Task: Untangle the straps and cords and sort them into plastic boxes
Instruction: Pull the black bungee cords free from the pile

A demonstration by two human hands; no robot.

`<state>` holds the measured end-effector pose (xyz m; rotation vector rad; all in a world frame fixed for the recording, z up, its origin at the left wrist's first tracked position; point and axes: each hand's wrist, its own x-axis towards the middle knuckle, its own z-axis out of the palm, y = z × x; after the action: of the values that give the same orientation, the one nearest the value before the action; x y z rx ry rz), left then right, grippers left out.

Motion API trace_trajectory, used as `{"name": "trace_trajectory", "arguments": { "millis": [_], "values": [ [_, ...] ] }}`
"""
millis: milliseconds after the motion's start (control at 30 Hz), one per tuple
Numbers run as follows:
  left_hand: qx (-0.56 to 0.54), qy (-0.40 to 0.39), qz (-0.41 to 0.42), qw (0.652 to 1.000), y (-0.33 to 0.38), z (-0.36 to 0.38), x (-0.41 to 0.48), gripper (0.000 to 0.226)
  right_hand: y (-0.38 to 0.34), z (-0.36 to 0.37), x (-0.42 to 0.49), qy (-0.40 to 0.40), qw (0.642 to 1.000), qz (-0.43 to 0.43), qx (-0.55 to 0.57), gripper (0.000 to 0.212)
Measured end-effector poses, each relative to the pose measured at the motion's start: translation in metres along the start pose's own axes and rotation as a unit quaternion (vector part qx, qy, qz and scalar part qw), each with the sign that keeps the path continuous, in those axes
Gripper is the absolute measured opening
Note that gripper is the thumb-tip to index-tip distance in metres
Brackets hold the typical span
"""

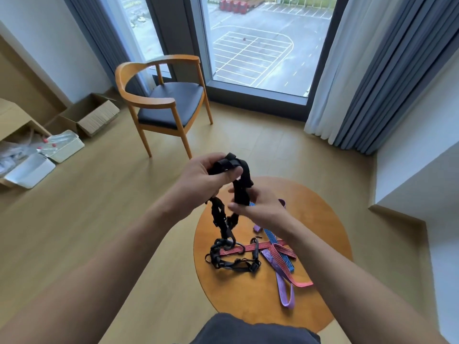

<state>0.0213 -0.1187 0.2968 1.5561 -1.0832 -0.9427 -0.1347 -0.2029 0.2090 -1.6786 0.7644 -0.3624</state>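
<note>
Black strap clutched in left hand, pinched by right hand just beside it — blue cord partly hidden behind that wrist, far-left plastic boxes blurred.

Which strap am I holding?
The black strap: left hand and right hand grip it; the red strap, blue strap and purple strap lie on the table.

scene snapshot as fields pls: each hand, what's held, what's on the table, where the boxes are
left hand: grips bunched top of black strap
right hand: pinches same strap lower down
black strap: held above table, lower end trails into the pile there
on table: red strap, blue strap, purple strap, crossed over each other
plastic boxes: on floor, far left, apart from table
</note>
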Motion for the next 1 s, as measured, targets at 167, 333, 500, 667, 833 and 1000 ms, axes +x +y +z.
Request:
{"name": "trace_trajectory", "arguments": {
  "millis": [167, 333, 500, 667, 833, 1000],
  "values": [
    [0.045, 0.042, 0.001, 0.998, -0.004, -0.020, -0.002, 0.013, -0.020, -0.009, -0.003, 0.042, 0.992, -0.017, 0.114, 0.023],
    [-0.044, 0.040, -0.008, 0.998, -0.008, -0.005, -0.011, 0.047, -0.048, -0.001, -0.006, -0.002, 0.997, -0.044, 0.060, 0.031],
    [-0.057, 0.076, -0.010, 0.995, -0.003, 0.012, -0.012, 0.023, -0.044, 0.009, -0.017, -0.045, 0.992, -0.073, -0.091, 0.011],
    [-0.097, 0.080, -0.028, 0.992, 0.005, 0.025, -0.019, 0.021, -0.043, 0.017, -0.022, -0.033, 0.996, -0.083, -0.032, 0.034],
    [-0.148, 0.036, 0.004, 0.988, 0.010, 0.022, -0.022, 0.022, -0.032, 0.019, -0.032, -0.063, 0.997, -0.030, 0.021, 0.044],
    [-0.303, 0.051, -0.023, 0.951, -0.006, 0.002, -0.016, 0.048, -0.009, 0.031, -0.049, -0.047, 0.993, 0.031, 0.101, 0.040]
  ]
}}
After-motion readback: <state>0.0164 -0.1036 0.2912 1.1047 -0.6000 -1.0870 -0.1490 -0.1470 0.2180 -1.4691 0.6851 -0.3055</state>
